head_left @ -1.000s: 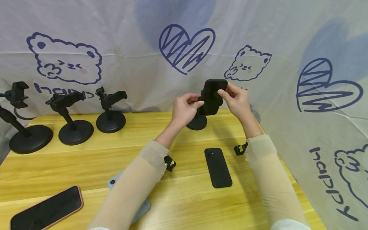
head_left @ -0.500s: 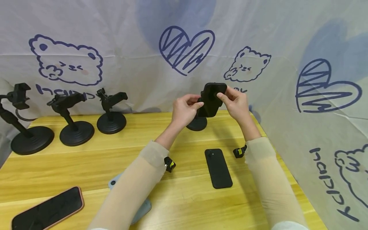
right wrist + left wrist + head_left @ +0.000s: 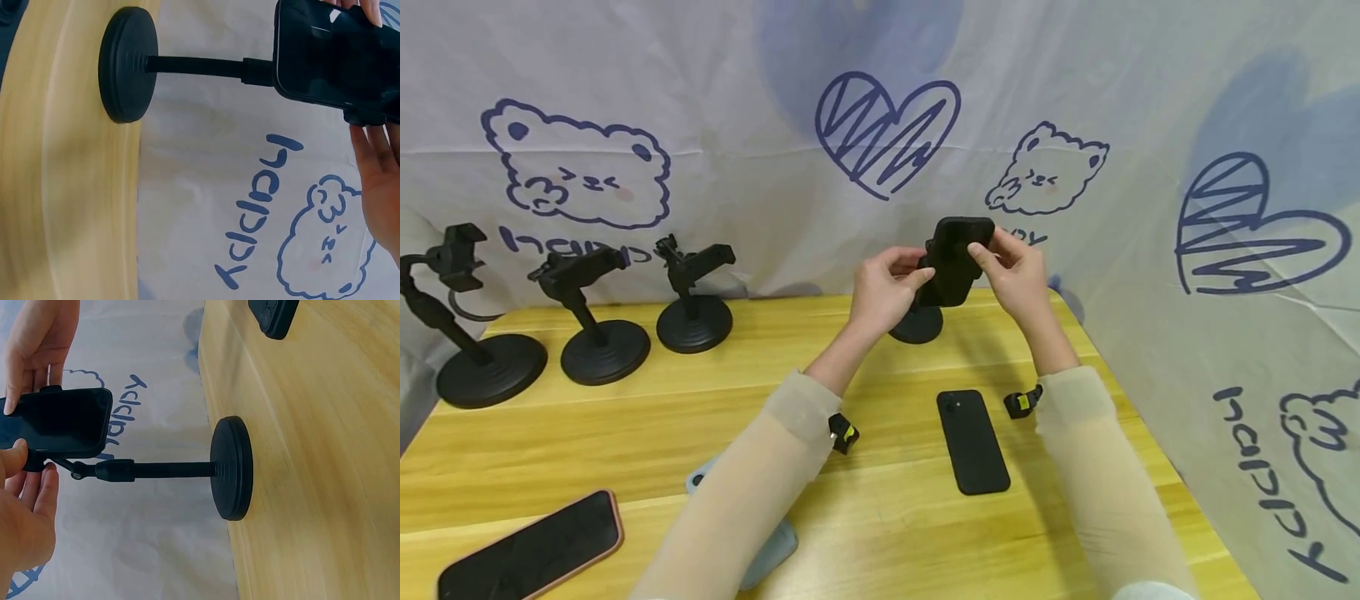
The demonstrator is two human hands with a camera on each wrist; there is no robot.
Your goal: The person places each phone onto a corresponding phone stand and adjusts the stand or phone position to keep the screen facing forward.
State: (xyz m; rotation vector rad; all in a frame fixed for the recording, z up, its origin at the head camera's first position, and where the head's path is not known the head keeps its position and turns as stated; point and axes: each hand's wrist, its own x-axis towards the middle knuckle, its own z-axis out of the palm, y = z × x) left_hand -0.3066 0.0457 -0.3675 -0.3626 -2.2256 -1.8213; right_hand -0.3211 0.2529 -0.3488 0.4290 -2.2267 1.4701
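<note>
A black smartphone (image 3: 955,262) stands upright in the clamp of a black phone stand (image 3: 175,470), its dark screen facing me. My left hand (image 3: 887,287) pinches the clamp at the phone's left edge, thumb in front and fingers curled behind. At the opposite edge my right hand (image 3: 1018,275) holds the phone, its thumb on the screen and the other fingers behind. In the right wrist view, one clamp grip (image 3: 364,117) shows at the phone's edge beside the right fingers. The stand's round base (image 3: 231,469) rests on the table; the clamp's back is hidden.
Three more black phone stands, including the nearest one (image 3: 695,321), stand at the back left. A black phone (image 3: 973,442) lies face down on the wooden table (image 3: 880,533). A pink-edged phone (image 3: 531,550) and a light blue phone (image 3: 771,554), partly under the left arm, lie nearer.
Over the past second the phone and its clamp have tilted or dropped slightly lower. Both hands keep their grip in nearly the same place, and the head view has shifted a little.
</note>
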